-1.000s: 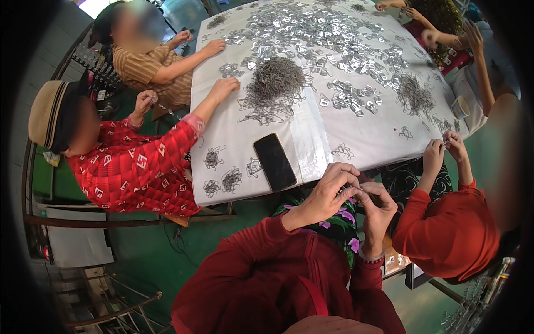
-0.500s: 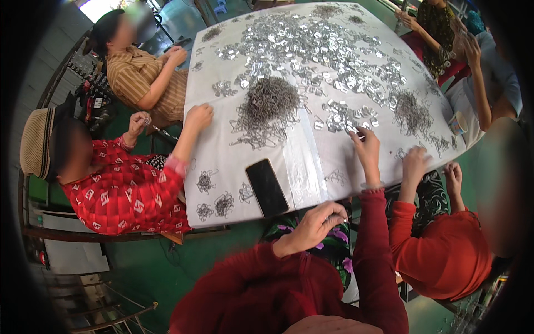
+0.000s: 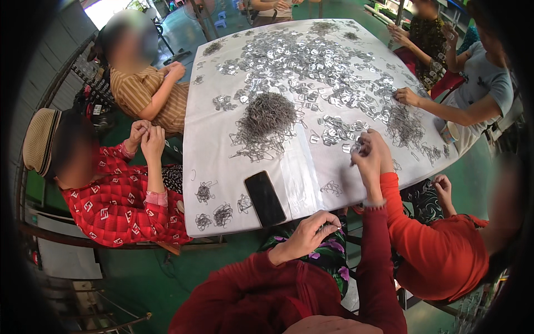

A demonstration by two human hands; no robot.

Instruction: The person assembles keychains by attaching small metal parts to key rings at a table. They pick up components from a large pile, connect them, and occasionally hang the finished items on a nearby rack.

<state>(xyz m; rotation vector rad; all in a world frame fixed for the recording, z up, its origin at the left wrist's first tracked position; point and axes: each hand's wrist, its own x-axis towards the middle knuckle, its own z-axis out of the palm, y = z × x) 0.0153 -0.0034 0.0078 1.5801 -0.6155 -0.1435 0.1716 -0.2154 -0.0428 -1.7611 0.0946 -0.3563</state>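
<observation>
My left hand [image 3: 303, 239] is held over my lap, just off the table's near edge. Its thumb and forefinger pinch something small and shiny, too small to name. Over the near right of the table, my right hand [image 3: 367, 170] has its fingers curled around a small silver metal piece, partly hidden. A co-worker's hand [image 3: 380, 146] in a bright red sleeve overlaps it from behind. Just beyond lie flat silver metal pieces [image 3: 336, 129] with cut-out middles. A heap of bent wire hooks [image 3: 270, 114] stands left of them.
A black phone [image 3: 265, 199] lies near the front edge of the white-covered table [image 3: 222, 167]. Small bunches of wire hooks [image 3: 222, 214] are left of it. A paper cup [image 3: 449, 132] stands at the right edge. Several co-workers sit around the table.
My right hand has drawn back slightly from the metal pieces, its fingers curling. The red-sleeved co-worker's hand has reached in beside it. My left hand has shifted slightly left and down.
</observation>
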